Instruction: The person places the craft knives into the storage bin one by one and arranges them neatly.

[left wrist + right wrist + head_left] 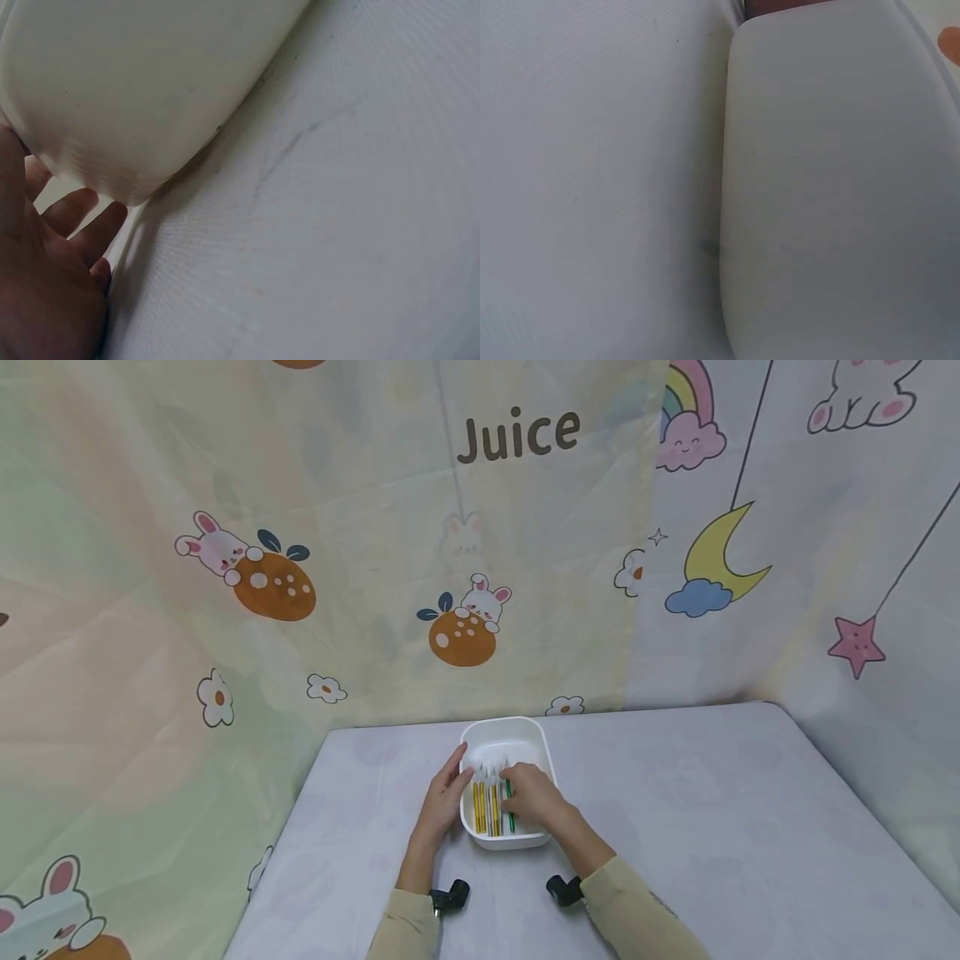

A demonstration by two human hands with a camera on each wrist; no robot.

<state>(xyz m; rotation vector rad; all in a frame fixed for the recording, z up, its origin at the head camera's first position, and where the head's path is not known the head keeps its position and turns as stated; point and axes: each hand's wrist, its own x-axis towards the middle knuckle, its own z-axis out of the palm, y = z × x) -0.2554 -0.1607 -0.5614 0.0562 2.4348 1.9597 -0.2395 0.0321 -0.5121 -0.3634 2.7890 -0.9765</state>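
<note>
In the head view a white plastic tray (504,842) lies on the table with a row of slim yellow-and-white pen-like sticks (487,814) standing lengthwise inside, their pale ends pointing away. My left hand (441,802) holds the tray's left side, thumb over the rim and fingers along the outer wall. The left wrist view has those fingers (97,232) against the tray's wall (142,90). Over the tray's right half, my right hand (534,795) pinches a green pen-like stick (512,821) at the right end of the row. The right wrist view takes in only the tray's outer wall (832,187).
A pale cloth covers the table (675,827), which runs back to a printed curtain (375,568) with rabbits and flowers. Black wrist cameras (452,896) sit at both sleeves, close above the cloth. The tray's far part shows its bare white bottom.
</note>
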